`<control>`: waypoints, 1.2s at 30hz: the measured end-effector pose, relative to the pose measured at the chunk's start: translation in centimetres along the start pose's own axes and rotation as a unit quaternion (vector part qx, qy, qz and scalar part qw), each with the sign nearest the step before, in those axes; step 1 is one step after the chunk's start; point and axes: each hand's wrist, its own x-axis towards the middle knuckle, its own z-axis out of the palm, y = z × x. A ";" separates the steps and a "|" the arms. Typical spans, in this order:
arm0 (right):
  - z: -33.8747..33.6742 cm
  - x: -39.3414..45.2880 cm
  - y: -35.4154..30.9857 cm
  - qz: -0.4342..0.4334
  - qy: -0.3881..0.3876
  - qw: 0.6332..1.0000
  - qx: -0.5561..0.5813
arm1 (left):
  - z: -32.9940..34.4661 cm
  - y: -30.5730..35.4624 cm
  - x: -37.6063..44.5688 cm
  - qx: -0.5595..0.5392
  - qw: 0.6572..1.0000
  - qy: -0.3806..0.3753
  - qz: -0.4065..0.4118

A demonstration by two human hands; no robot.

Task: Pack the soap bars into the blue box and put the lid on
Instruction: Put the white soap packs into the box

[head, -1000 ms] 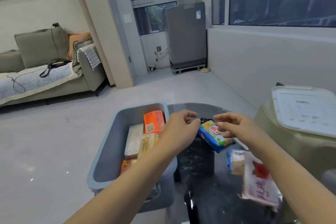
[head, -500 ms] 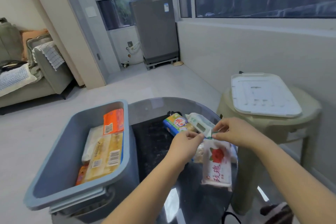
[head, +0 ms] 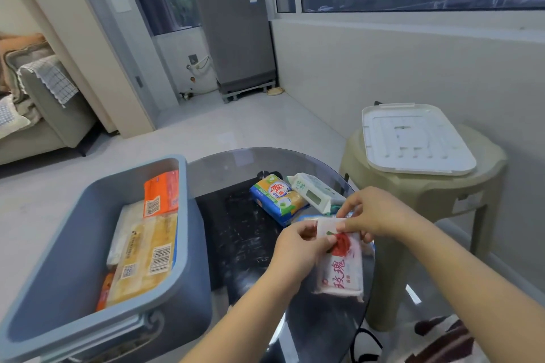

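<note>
The blue box [head: 73, 233] stands open at the left of the round glass table [head: 236, 162], with several wrapped soap bars [head: 147, 256] lying inside. A white soap pack with a red rose [head: 342, 265] is held above the table's right side. My left hand [head: 300, 244] pinches its upper left edge and my right hand [head: 371, 215] pinches its top edge. Behind them on the table lie a blue-and-yellow soap bar [head: 275, 197] and a white-green pack [head: 314, 191]. The white lid [head: 413, 138] lies flat on a beige stool at the right.
The beige plastic stool [head: 427, 194] stands right beside the table. A grey appliance [head: 236, 32] stands at the back by the windows, and a sofa [head: 44, 103] sits far left. A dark cable [head: 362, 342] hangs under the table edge. Open floor lies behind the table.
Both hands left the blue-and-yellow bar and took hold of the rose pack, lifting its top end. The view swung right and down, bringing the stool and lid closer to centre.
</note>
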 end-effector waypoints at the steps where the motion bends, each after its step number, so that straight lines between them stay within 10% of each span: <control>1: 0.0 -0.1 -0.1 -0.003 0.004 1.000 0.013 | -0.1 -0.1 -0.1 -0.009 1.000 0.004 -0.003; 15: -0.2 3.8 -1.2 -0.035 0.131 0.971 0.198 | -2.3 1.9 1.5 -0.238 0.962 0.134 -0.021; 24: 0.0 8.8 0.0 0.092 -0.042 0.990 0.094 | -3.1 0.5 2.4 -0.282 0.941 0.173 -0.066; 36: 0.0 10.0 0.0 0.108 0.003 0.966 0.235 | -3.3 1.9 1.6 -0.301 0.932 0.194 -0.054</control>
